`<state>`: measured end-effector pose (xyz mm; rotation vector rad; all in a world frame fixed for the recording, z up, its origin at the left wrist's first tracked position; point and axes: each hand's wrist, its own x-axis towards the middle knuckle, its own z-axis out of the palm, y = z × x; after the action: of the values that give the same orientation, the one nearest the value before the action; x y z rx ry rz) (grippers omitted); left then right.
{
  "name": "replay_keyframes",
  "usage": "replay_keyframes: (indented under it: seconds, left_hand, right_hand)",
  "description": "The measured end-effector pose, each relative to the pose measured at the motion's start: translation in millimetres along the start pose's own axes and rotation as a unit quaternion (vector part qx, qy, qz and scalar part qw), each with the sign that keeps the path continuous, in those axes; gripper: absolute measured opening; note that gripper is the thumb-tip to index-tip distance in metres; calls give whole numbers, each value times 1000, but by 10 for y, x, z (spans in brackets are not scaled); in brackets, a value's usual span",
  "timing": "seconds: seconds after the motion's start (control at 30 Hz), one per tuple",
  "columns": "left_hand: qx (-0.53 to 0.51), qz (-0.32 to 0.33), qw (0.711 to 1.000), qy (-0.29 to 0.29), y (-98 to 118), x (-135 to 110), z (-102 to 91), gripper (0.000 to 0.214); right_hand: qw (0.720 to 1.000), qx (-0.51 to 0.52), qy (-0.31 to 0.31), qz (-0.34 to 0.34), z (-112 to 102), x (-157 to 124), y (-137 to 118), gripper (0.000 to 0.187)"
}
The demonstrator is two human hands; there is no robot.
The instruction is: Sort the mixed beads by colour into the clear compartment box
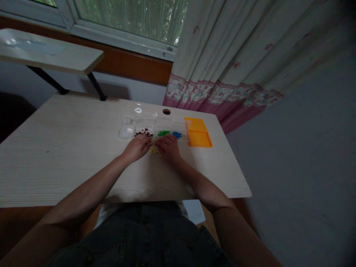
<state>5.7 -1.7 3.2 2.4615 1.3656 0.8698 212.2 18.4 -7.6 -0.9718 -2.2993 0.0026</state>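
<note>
Firstly, pale table [69,155]; on it, clear tray [127,131]; left hand [138,147] and right hand [168,147], fingers curled, tips nearly meeting — any hold too small to tell; orange case [199,139], right hand's two o'clock; yellow pieces [153,150], fingertips' six o'clock; brown pieces [144,132], left hand's one o'clock, and blue pieces [177,135], right hand's one o'clock — a careless knuckle could scatter either.

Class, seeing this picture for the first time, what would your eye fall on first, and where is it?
Probably the bright orange box, on the right side of the table. Next come, to its left, the left hand and right hand, close together by small yellow pieces; green pieces and blue pieces lie just beyond the right hand.
</note>
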Motion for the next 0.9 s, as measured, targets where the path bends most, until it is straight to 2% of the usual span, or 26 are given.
replay_keyframes:
  seconds: [0.23, 0.4, 0.63, 0.9]
  left_hand:
    - [-11, -27, 999, 26, -56, 11, -61, 25]
    - [-11, -38, 999, 18, -89, -8, -33, 22]
    - [-6, -19, 1000, 6, -83, -17, -9, 23]
    - [-7, -19, 1000, 2, -101, -5, 8, 21]
  right_hand:
    - [998, -6, -37, 48, -55, -30, 79, 20]
    - [993, -39, -78, 83, -55, -26, 41, 25]
    - [987, -97, -99, 75, -12, 44, -53, 24]
    - [987, -126, -82, 58, 69, 96, -22, 22]
